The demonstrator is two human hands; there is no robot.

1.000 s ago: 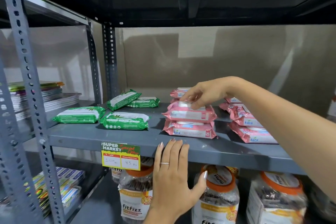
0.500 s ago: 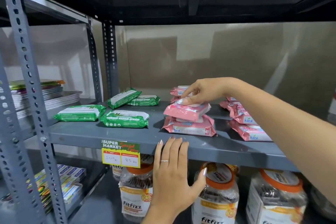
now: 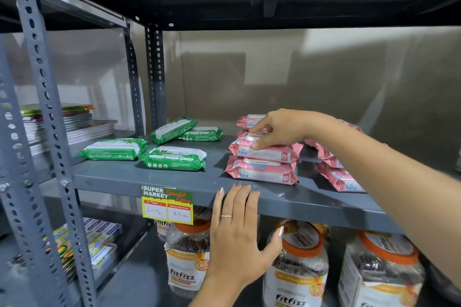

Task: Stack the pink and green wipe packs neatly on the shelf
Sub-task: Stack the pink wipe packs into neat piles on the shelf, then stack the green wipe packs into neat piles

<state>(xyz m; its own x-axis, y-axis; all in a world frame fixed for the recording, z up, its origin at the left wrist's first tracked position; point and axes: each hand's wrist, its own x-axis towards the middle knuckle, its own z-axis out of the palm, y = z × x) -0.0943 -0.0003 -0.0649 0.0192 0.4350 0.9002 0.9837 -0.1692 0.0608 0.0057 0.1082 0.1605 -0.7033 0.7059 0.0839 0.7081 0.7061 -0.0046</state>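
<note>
Right hand (image 3: 282, 128) is pinching, seemingly, the top pink pack (image 3: 264, 149); left hand (image 3: 235, 229), fingers spread, is bracing the shelf (image 3: 112, 179); a careless push risks sliding it off the pack below.

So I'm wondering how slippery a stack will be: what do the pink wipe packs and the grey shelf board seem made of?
Pink wipe packs: soft plastic film, likely glossy; crimped ends, hard white flip lid. Grey shelf board: probably painted metal, smooth and semi-matt, with a folded front lip.

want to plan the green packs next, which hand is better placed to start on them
Left, probably. The left hand rests flat and empty on the shelf edge, nearer the scattered green packs. The right hand is pressing on the pink stack.
</note>
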